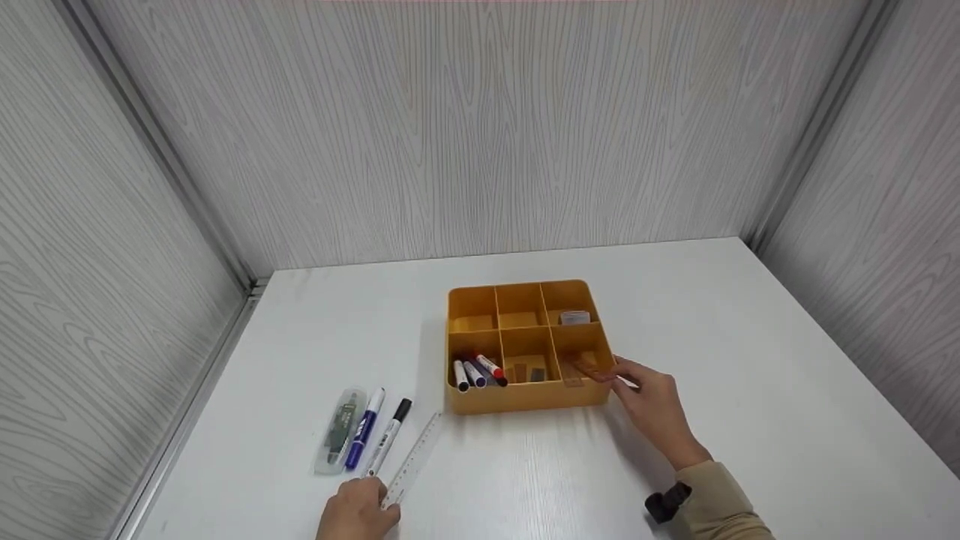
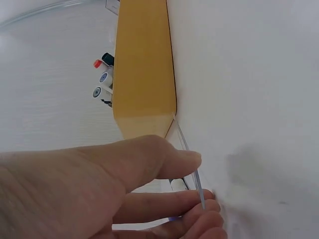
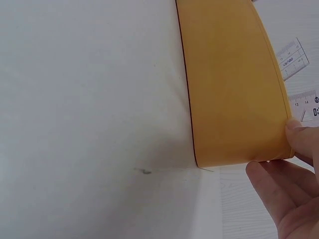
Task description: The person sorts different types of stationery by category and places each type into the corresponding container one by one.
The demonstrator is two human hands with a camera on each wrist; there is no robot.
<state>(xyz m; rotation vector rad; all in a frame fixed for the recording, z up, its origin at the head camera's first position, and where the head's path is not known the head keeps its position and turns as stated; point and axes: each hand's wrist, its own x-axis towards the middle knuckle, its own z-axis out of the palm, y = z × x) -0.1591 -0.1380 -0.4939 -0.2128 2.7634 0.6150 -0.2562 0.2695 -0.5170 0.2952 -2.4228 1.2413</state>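
Observation:
In the head view, my left hand is at the near end of a clear ruler lying slanted on the table. The left wrist view shows thumb and fingers pinching that ruler, seen edge-on. My right hand grips the front right corner of a yellow divided box. In the right wrist view, its thumb rests on the rim and its fingers touch the outer wall. Two clear rulers stick out of the front right compartment, beside that thumb.
Left of the held ruler lie a black-capped marker, a blue marker and a clear case with a dark green item. Several markers stand in the front left compartment. A whitish block sits in the back right one.

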